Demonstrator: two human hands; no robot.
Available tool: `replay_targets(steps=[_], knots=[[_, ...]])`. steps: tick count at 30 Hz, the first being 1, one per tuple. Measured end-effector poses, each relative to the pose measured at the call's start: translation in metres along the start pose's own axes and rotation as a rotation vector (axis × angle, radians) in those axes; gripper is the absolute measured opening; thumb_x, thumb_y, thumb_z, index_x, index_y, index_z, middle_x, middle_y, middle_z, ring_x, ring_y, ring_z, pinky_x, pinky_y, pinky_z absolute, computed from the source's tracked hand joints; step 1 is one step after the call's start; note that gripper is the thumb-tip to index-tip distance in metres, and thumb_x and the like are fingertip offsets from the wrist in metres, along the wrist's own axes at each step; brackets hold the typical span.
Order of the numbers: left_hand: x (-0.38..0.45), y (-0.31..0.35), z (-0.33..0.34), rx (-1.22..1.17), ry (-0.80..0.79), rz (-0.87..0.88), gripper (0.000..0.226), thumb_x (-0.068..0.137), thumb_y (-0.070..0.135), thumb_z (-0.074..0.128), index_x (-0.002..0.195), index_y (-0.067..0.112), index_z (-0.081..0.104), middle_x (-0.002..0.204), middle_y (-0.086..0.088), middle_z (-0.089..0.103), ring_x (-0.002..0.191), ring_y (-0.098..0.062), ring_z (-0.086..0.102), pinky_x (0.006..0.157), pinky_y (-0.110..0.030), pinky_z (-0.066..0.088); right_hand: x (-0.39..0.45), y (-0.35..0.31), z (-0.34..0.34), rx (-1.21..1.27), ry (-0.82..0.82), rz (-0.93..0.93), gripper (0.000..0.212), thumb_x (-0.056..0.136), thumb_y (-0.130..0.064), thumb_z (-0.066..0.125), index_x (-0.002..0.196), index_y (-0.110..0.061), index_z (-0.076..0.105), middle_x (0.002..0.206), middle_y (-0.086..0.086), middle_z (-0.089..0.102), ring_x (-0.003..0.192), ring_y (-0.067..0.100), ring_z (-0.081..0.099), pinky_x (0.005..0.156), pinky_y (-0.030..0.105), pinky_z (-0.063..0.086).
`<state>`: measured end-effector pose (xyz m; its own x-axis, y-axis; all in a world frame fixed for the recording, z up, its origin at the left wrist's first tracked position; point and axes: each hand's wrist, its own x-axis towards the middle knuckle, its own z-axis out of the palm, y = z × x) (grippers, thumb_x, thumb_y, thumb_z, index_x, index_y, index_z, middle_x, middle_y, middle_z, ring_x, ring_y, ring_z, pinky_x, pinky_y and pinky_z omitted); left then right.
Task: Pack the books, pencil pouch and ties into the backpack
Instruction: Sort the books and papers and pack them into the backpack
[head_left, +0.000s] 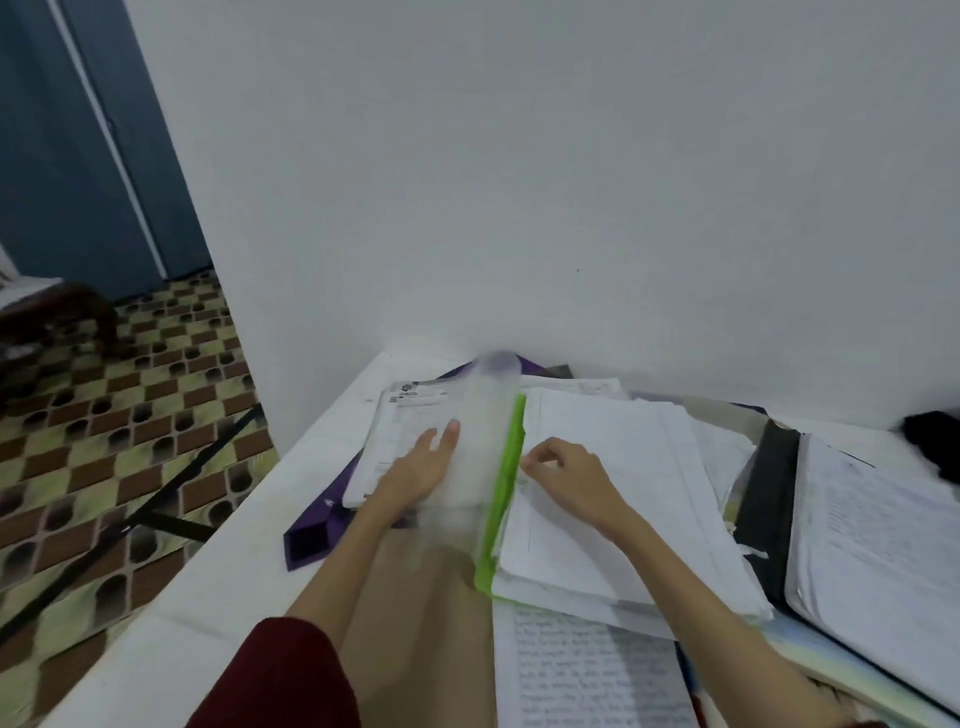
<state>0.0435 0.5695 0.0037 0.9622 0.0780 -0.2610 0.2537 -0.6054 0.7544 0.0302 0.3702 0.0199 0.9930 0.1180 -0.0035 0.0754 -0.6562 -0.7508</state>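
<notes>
A green-spined folder of loose white sheets (597, 499) lies open on the white table, its translucent plastic cover (480, 441) blurred and standing up at the left of the spine. Under its left side lies a printed white booklet (400, 436), and beneath that a flat purple tie (311, 535). A handwritten lined notebook (587, 670) lies nearest. A black-edged open binder (857, 535) lies at the right.

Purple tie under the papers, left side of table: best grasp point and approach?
Grip the purple tie at its wide free end, which pokes out near the table's left edge. Come from the left and pull outward: the rest runs beneath the paper stack, where the left hand rests, so lifting straight up would likely drag the papers.
</notes>
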Motion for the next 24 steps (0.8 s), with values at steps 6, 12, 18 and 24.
replay_targets(steps=[6, 12, 18, 24], knots=[[-0.035, 0.053, 0.012, -0.481, -0.329, 0.282, 0.064, 0.090, 0.068, 0.015, 0.139, 0.036, 0.039, 0.139, 0.017, 0.045, 0.131, -0.016, 0.036, 0.110, -0.040, 0.020, 0.005, -0.012, -0.009, 0.430, 0.152, 0.124, 0.065, 0.093, -0.061, 0.032, 0.111, -0.006, 0.063, 0.111, 0.012, 0.065, 0.100, 0.025, 0.061, 0.089, 0.038, 0.046], [-0.023, 0.079, 0.046, -0.429, -0.119, 0.651, 0.043, 0.091, 0.009, 0.053, 0.125, 0.033, 0.045, 0.129, 0.012, 0.054, 0.104, -0.010, 0.059, 0.096, -0.033, 0.042, -0.003, 0.020, -0.068, 0.708, 0.180, 0.322, 0.063, 0.086, -0.066, 0.044, 0.122, -0.015, 0.054, 0.106, 0.006, 0.068, 0.092, 0.029, 0.065, 0.084, 0.041, 0.050], [0.008, 0.063, 0.088, -0.019, 0.142, 0.587, 0.104, 0.072, 0.027, 0.079, 0.148, 0.030, 0.008, 0.153, 0.004, 0.015, 0.141, -0.018, 0.020, 0.112, -0.038, 0.026, -0.018, 0.040, -0.107, 0.573, 0.293, 0.285, 0.050, 0.088, -0.060, 0.048, 0.117, -0.020, 0.053, 0.107, 0.002, 0.067, 0.080, 0.027, 0.063, 0.066, 0.033, 0.043], [0.026, 0.064, 0.094, 0.142, 0.002, 0.328, 0.048, 0.095, 0.042, 0.046, 0.140, 0.024, 0.042, 0.155, -0.009, 0.020, 0.143, -0.027, 0.016, 0.116, -0.041, 0.012, -0.020, 0.077, -0.114, 0.197, 0.375, 0.431, 0.042, 0.090, -0.051, 0.052, 0.093, -0.010, 0.055, 0.091, 0.002, 0.054, 0.085, 0.021, 0.052, 0.073, 0.032, 0.041]])
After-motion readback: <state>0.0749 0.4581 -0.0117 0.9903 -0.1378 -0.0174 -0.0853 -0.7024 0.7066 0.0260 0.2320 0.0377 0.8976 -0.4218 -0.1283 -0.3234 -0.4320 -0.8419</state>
